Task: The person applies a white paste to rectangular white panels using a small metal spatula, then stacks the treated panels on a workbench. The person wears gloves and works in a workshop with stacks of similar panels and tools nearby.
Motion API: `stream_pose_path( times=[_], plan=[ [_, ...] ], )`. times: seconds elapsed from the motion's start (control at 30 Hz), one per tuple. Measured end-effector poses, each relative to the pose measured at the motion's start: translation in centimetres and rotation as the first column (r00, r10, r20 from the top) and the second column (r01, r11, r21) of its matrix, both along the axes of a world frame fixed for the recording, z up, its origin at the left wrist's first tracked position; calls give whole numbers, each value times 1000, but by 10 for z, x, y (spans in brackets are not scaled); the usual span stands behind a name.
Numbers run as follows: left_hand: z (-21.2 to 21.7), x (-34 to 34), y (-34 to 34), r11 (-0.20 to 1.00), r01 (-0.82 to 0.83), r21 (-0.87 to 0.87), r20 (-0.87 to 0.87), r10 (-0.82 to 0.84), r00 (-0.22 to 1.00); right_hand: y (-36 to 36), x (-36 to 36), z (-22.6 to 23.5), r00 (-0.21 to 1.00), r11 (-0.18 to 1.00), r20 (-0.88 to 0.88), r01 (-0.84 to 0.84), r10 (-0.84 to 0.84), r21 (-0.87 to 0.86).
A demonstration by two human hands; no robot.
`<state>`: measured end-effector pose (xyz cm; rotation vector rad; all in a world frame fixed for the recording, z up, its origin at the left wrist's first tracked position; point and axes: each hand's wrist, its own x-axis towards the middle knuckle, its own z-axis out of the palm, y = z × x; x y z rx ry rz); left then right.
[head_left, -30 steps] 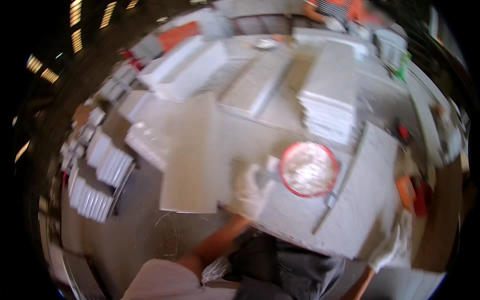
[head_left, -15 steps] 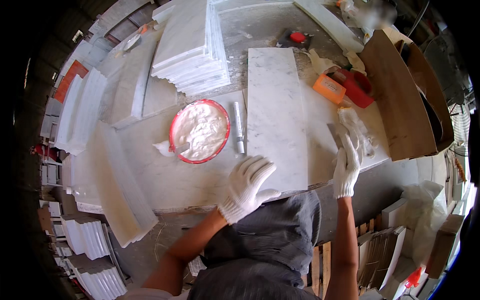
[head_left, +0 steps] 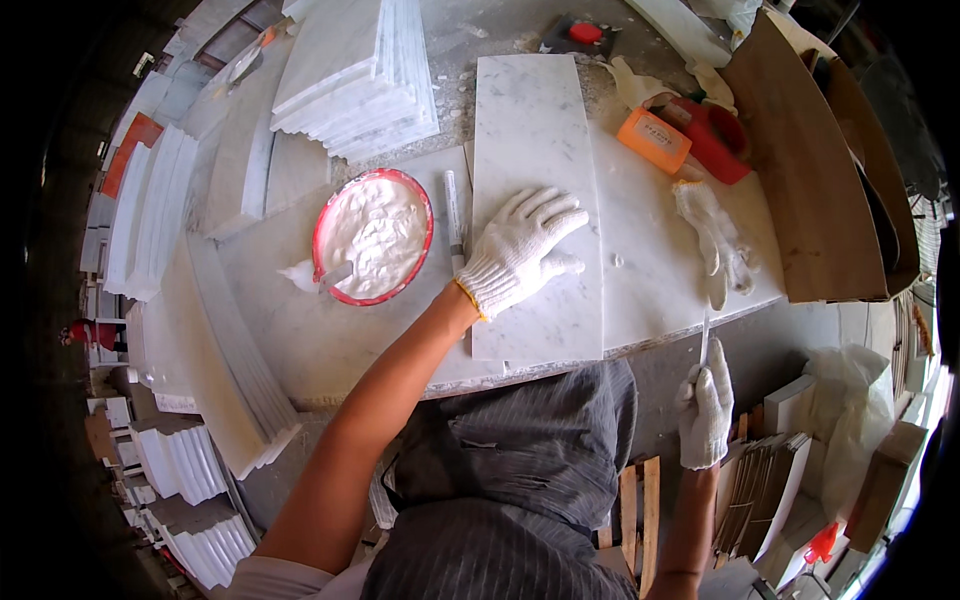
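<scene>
Presently: gloved hands at a marble slab on a stone bench

At centre frame a long white marble slab (head_left: 535,200) lies flat on the stone bench (head_left: 330,330), its near end reaching the bench's front edge. The left hand (head_left: 520,250), in a white knit glove, rests spread and flat on the slab, fingers released, clasping nothing. The right hand (head_left: 705,410), also gloved, is below the bench edge at lower right, closed around a thin pale blade-like tool (head_left: 705,335) that points up toward the edge.

Risks, as judged: the slab's near end sits at the bench front, so a push from the flat palm could slide it over the edge; the upright tool could chip the stone edge or catch the glove.

Just left of the slab lie a slim white tube (head_left: 453,215) and a red-rimmed bowl of white paste (head_left: 372,235) with a spatula in it; a knock would spill paste onto the bench. A spare white glove (head_left: 715,240) lies to the right.

Packages: a small orange rectangular box (head_left: 653,140) with a label too small to read and a red container (head_left: 712,140) stand at upper right, beside a brown board (head_left: 800,170). A stack of white tiles (head_left: 355,75) fills the upper left; white crumpled plastic (head_left: 845,400) lies at lower right.
</scene>
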<state>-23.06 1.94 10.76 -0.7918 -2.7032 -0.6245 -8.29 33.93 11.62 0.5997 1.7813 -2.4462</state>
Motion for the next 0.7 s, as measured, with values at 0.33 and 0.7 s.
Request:
stream_pose_path(
  times=[0.33,0.7],
  plan=[
    [15,25,-13,996,5,87,68,-11,998,-14,-23,6,981,976,-27,-192,190,-99],
    [8,36,-9,990,4,-140,54,4,999,-50,-88,30,946,899,-68,-278,318,340]
  ],
)
